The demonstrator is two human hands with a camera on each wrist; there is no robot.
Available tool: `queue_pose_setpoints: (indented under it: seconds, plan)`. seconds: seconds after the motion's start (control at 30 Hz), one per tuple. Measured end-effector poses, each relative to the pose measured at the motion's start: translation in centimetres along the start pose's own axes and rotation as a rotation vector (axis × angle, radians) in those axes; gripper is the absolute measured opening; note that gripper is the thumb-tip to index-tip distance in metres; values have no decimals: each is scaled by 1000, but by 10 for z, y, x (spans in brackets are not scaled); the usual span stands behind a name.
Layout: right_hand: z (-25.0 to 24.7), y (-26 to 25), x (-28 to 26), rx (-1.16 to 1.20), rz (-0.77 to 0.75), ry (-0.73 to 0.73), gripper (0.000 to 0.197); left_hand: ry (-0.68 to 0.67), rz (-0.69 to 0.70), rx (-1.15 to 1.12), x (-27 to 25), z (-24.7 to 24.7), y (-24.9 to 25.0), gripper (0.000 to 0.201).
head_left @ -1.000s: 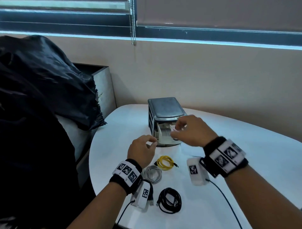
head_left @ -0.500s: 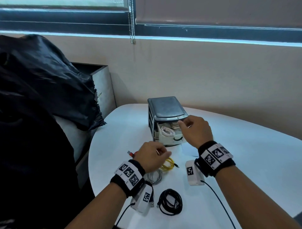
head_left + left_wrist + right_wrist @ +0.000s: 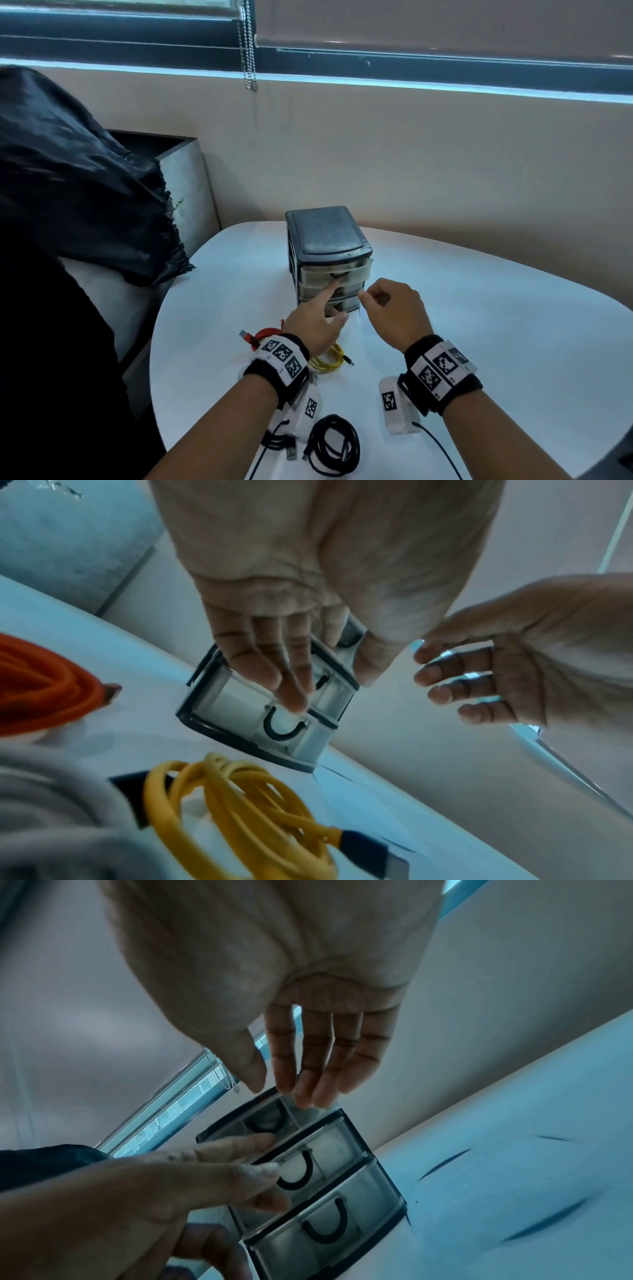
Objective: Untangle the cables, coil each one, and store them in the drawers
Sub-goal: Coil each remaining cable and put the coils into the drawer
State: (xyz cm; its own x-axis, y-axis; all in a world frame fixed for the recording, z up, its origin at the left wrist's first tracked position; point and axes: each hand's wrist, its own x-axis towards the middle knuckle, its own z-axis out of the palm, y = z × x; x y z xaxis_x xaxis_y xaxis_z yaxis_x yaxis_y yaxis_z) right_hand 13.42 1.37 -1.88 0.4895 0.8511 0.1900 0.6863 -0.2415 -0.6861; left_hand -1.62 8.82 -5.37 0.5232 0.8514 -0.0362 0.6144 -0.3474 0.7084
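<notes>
A small black drawer unit with three translucent drawers stands on the white table; all three drawers sit pushed in. My left hand reaches forward with its index finger straight against the top drawer's front. My right hand hovers just right of the drawers, fingers relaxed and empty. Coiled cables lie near my left wrist: red, yellow, grey and black.
A black plastic bag and a grey box stand left of the table's curved edge. The wall lies close behind the drawer unit, and a blind chain hangs above.
The top drawer, open with a white cable inside, is now pushed in. My left hand rose from the table to its front. My right hand drew back out of the drawer.
</notes>
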Motion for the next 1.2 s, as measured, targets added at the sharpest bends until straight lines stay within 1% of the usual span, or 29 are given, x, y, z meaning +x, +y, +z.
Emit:
queue_pose_setpoints:
  seconds: [0.07,0.1,0.13,0.17,0.2,0.3,0.4,0.5,0.6,0.7,0.73,0.8,0.87,0.93,0.97,1.0,1.07,1.13,1.2]
  plan:
    - [2,3,1,10,-3,-7,24,101,3,39,5,4,0,62]
    - [3,4,0,20,-8,-11,24,144,0,42,6,5,1,53]
    - [4,5,0,32,-13,-16,24,163,0,50,7,7,1,43]
    - [5,6,0,42,-17,-20,24,151,-9,70,7,8,2,37]
    - [6,7,0,49,-18,-24,24,118,-25,95,8,10,2,38]
    - [9,10,-2,56,-22,-45,22,13,-49,235,14,13,0,58]
    - [13,13,-5,42,-34,-53,21,-73,-76,398,17,18,4,73]
    - [16,19,-11,4,-11,-117,19,-102,-120,428,16,18,11,78]
    - [12,21,-28,-53,-19,-242,19,-74,-124,375,15,14,16,69]
    - [4,14,-59,-126,-84,-446,18,-86,-56,379,3,16,17,59]
    - [3,11,-69,-160,-102,-539,22,-100,-32,367,-2,18,16,57]
    - [6,4,-90,-247,-116,-713,41,-125,4,345,-13,19,14,56]
    - [16,0,-106,-375,-176,-807,59,-122,26,316,-23,15,14,53]
    - [28,-3,-118,-491,-274,-807,65,-38,44,223,-29,7,16,37]
    - [34,-4,-122,-521,-316,-783,63,29,52,166,-31,2,17,28]
    - [38,-4,-124,-529,-344,-756,57,101,61,115,-31,-4,17,22]
    - [40,-5,-127,-513,-362,-707,42,225,66,61,-27,-15,11,17]
    - [38,-3,-129,-516,-361,-678,33,270,50,76,-22,-22,-2,17]
    - [33,0,-129,-518,-346,-665,32,240,23,122,-18,-24,-16,21]
